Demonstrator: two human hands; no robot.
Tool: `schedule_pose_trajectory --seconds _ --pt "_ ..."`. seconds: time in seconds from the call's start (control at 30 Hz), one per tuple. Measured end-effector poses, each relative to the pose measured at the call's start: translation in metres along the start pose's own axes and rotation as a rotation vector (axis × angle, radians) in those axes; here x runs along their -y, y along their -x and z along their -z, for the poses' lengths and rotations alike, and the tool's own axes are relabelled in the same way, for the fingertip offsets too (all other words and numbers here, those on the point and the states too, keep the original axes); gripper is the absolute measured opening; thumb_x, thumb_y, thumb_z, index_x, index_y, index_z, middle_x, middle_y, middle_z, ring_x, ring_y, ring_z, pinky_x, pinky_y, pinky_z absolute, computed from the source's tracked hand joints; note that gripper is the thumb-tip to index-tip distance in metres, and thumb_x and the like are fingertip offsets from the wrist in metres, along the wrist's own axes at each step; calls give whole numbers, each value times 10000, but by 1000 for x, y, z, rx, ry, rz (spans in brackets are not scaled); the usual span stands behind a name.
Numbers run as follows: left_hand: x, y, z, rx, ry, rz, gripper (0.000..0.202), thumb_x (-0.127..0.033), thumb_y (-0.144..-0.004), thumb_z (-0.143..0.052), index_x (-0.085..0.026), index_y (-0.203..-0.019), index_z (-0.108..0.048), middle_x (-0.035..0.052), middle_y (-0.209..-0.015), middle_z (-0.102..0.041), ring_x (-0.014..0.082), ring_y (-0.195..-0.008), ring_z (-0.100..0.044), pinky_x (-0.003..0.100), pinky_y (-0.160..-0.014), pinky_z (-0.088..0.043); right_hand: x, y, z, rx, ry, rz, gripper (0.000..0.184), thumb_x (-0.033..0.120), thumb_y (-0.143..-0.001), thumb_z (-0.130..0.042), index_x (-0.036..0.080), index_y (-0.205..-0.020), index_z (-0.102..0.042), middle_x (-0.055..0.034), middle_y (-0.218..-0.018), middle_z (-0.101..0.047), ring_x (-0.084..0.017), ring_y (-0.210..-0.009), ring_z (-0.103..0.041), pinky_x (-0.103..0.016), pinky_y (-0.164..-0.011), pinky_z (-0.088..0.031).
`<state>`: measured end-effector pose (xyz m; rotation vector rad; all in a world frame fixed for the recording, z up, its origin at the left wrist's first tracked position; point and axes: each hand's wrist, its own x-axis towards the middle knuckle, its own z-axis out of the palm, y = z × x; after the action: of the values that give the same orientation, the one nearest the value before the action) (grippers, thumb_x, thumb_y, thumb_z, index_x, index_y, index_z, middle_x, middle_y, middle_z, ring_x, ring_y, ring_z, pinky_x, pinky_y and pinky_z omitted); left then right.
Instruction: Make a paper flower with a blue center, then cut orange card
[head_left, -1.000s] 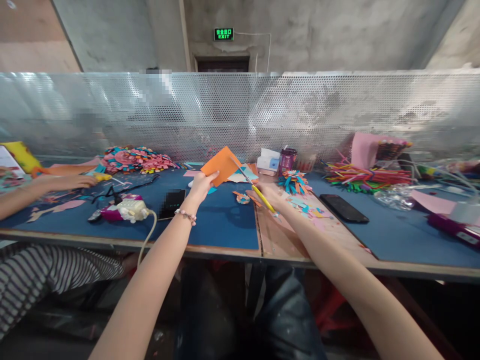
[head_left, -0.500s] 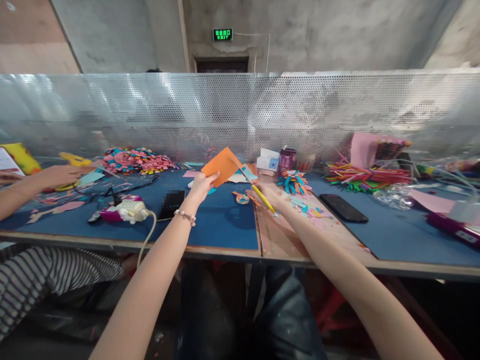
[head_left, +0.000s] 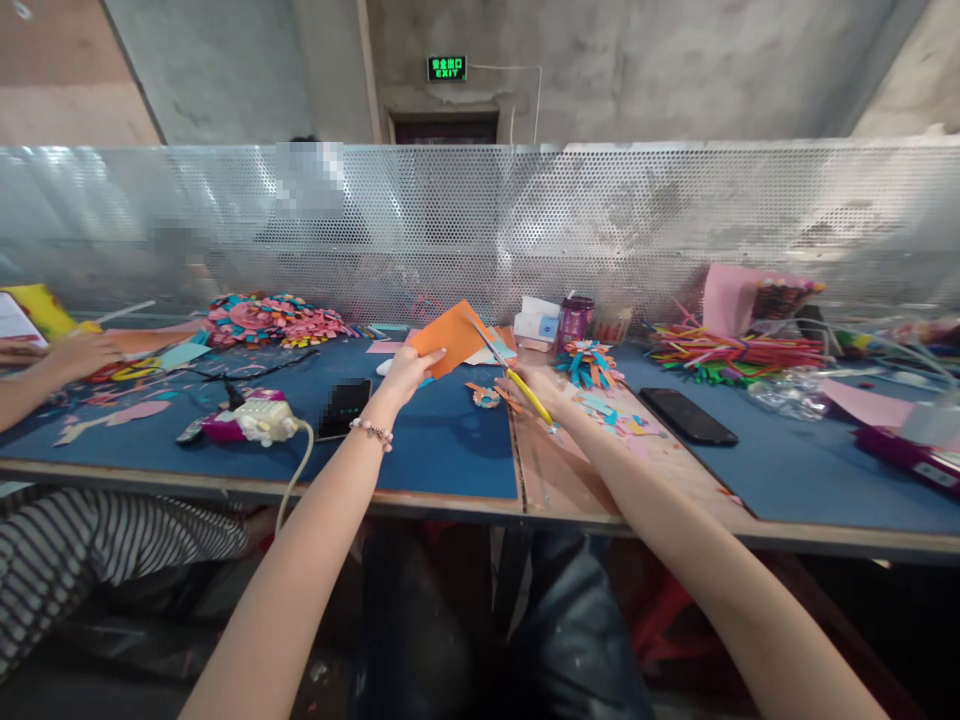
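My left hand [head_left: 403, 378] pinches the lower left corner of an orange sheet of paper [head_left: 452, 340], thumb on top, and holds it tilted above the table. In my right hand [head_left: 541, 388] is a pair of scissors [head_left: 529, 392] with yellow handles. Their blades point up and left and meet the sheet's right edge; whether they are parted is hard to see. Below the paper lies a small curled orange-and-white scrap [head_left: 486, 396]. Beside my right hand sits a fringed cluster of orange and blue strips [head_left: 586, 363].
A power strip [head_left: 259, 420] with a cord and a phone [head_left: 343, 408] lie left; another phone [head_left: 688, 415] lies right. A heap of colourful pieces [head_left: 274, 322] and a purple cup [head_left: 576, 322] stand near the perforated metal divider [head_left: 637, 220]. A co-worker's hand [head_left: 84, 352] is at far left.
The orange sheet has tilted and shifted slightly right and down, with the scissors still at its edge. At far left, the co-worker's hand has moved left, away from the heap.
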<state>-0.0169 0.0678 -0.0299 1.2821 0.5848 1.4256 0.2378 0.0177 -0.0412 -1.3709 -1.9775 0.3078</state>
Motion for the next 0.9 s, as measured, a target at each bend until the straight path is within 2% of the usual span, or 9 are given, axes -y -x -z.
schedule_pose_trajectory --seconds 0.23,0.4,0.67,0.9 --pt "2 -1 -2 28 -30 16 537 -167 -697 -812 -135 -1202 -631 170 -1148 -702 300 -1044 -684 354 -775 -599 6 2 0 -20 34 34 423 567 -870 -464 169 -790 -583 -27 -718 -618 -160 -655 -554 -246 -588 -354" --pt "2 0 -2 37 -39 15 551 -182 -696 -815 -142 -1215 -632 168 -1190 -687 300 -1024 -689 354 -753 -605 4 0 -4 -82 93 18 389 502 -881 -479 151 -816 -632 -57 -747 -649 -197 -704 -602 -252 -593 -340" --pt "2 0 -3 35 -44 6 569 -175 -688 -819 -136 -1223 -631 178 -1198 -682 299 -997 -698 350 -719 -614 -6 -4 -11 -124 131 -15 378 491 -897 -468 175 -849 -670 -64 -784 -692 -221 -764 -651 -250 -608 -361" --pt "-1 3 -5 48 -36 7 531 -175 -682 -827 -123 -1181 -652 176 -1188 -688 291 -955 -708 356 -706 -618 -4 -4 -13 -139 176 -34 398 506 -910 -457 173 -833 -661 -59 -747 -677 -216 -742 -645 -254 -569 -330"
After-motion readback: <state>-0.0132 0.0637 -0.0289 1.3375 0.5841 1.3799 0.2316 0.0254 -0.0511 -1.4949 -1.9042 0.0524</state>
